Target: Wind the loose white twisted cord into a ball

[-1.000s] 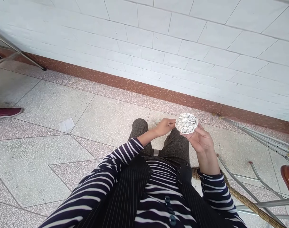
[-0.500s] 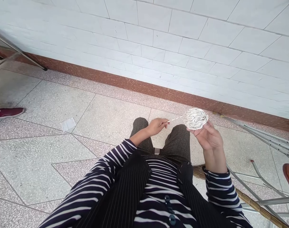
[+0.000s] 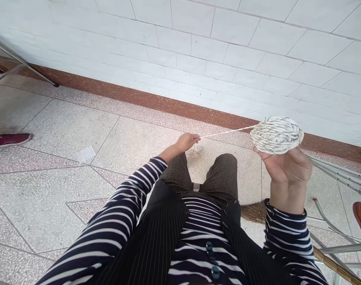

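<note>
A ball of white cord [image 3: 276, 135] with dark flecks rests in the raised fingers of my right hand [image 3: 287, 166]. The fingers wrap its underside, and those behind it are hidden. From the ball's left side a single strand [image 3: 228, 132] stretches taut, sloping slightly down to the left. My left hand [image 3: 187, 141] pinches that strand between thumb and fingertips, out in front of my left knee. Below the pinch, a faint blurred patch hangs against the floor; I cannot make out what it is.
A white tiled wall [image 3: 180, 51] with a brown base strip runs ahead of me. To the right are a straw broom [image 3: 253, 212], metal legs [image 3: 331, 225] and metal poles [image 3: 337, 168]. White paper [image 3: 86, 154] and another person's red shoe [image 3: 12, 139] are on the left.
My right hand has moved right and up with the cord ball, nearer the camera. My left hand has shifted left and a little up, so the strand between them is longer.
</note>
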Demonstrator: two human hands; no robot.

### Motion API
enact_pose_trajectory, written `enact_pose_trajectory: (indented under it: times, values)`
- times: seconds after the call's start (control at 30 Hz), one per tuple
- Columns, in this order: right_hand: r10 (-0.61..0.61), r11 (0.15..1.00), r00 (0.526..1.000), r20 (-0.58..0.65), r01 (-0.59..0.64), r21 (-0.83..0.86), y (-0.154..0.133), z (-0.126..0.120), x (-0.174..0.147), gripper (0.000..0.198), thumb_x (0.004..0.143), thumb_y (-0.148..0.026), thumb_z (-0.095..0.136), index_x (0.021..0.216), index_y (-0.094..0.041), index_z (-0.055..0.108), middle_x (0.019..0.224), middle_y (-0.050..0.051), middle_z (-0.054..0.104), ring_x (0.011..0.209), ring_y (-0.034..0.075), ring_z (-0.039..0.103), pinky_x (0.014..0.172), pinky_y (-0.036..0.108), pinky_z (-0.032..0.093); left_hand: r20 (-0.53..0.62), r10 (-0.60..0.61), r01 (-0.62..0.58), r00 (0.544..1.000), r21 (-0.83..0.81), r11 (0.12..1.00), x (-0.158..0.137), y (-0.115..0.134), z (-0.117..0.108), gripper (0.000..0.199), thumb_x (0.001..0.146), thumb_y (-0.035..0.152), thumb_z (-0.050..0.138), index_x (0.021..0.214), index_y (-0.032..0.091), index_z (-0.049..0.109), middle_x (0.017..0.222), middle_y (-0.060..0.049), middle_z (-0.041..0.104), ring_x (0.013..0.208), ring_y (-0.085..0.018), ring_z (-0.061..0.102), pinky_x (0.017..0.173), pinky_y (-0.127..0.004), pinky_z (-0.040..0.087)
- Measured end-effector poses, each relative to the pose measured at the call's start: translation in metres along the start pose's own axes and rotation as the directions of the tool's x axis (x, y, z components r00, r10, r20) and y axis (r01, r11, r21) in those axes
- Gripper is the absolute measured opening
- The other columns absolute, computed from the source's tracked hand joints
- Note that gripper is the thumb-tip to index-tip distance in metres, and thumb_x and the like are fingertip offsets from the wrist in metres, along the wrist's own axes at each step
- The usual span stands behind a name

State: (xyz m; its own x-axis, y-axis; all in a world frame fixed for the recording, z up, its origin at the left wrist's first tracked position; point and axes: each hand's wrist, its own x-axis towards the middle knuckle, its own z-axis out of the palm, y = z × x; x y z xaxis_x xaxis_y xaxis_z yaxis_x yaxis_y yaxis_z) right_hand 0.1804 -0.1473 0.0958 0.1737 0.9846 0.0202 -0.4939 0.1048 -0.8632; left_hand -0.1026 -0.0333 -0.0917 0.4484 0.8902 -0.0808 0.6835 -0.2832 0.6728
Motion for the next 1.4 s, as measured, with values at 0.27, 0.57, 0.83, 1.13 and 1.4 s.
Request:
enact_pose_trajectory:
  times: [0.27, 0.57, 0.83, 1.13, 1.4]
  values:
    - [-0.02, 1.0, 0.995, -0.099, 0.018, -0.019, -0.007, -0.01, -0.041, 0.058, 0.061, -0.037, 0.086, 0.117, -0.029, 0.073, 0.141, 0.009, 0.066, 0.139, 0.037, 0.056, 0.09, 0.052, 0.064, -0.242, 0.067, 0.014, 0.968, 0.316, 0.949, 0.082, 0.017, -0.074, 0.035, 0.104, 0.025, 0.043, 0.102, 0.017, 0.077, 0.091, -0.009, 0.077, 0.077, -0.021, 0.066, 0.069, -0.028, 0.044]
    - [0.046, 0.999, 0.994, -0.099, -0.046, 0.007, -0.004, -0.019, -0.053, 0.054, 0.062, -0.038, 0.084, 0.114, -0.031, 0.073, 0.134, 0.006, 0.07, 0.131, 0.035, 0.063, 0.101, 0.059, 0.059, -0.004, -0.044, 0.043, 0.999, 0.353, 0.935, 0.062, 0.001, -0.042, 0.035, 0.103, 0.031, 0.045, 0.108, 0.021, 0.079, 0.1, -0.008, 0.078, 0.089, -0.023, 0.069, 0.073, -0.029, 0.047]
    - [0.071, 0.996, 0.996, -0.046, -0.068, 0.065, 0.003, -0.015, -0.051, 0.066, 0.059, -0.041, 0.085, 0.122, -0.032, 0.07, 0.138, 0.007, 0.068, 0.14, 0.038, 0.055, 0.114, 0.066, 0.048, -0.273, -0.051, 0.103, 0.961, 0.181, 0.978, 0.105, 0.021, -0.086, 0.037, 0.101, 0.022, 0.043, 0.11, 0.016, 0.078, 0.092, -0.009, 0.077, 0.081, -0.021, 0.066, 0.075, -0.029, 0.049]
    - [-0.022, 1.0, 0.975, -0.22, 0.02, -0.015, -0.014, -0.016, -0.062, 0.068, 0.064, -0.032, 0.079, 0.131, -0.034, 0.066, 0.14, 0.005, 0.067, 0.14, 0.037, 0.056, 0.113, 0.063, 0.05, 0.045, -0.027, 0.023, 0.999, 0.082, 0.996, 0.09, 0.013, -0.01, 0.035, 0.103, 0.032, 0.045, 0.106, 0.016, 0.076, 0.09, -0.008, 0.076, 0.074, -0.019, 0.064, 0.072, -0.028, 0.047]
    - [-0.21, 0.977, 0.959, -0.188, 0.203, -0.057, -0.038, 0.002, -0.042, 0.055, 0.056, -0.035, 0.076, 0.111, -0.039, 0.075, 0.142, 0.003, 0.064, 0.14, 0.041, 0.054, 0.08, 0.058, 0.066, 0.073, -0.181, 0.169, 0.981, 0.146, 0.975, 0.048, -0.05, 0.015, 0.031, 0.097, 0.032, 0.051, 0.079, 0.019, 0.072, 0.08, -0.006, 0.073, 0.076, -0.02, 0.062, 0.068, -0.028, 0.043]
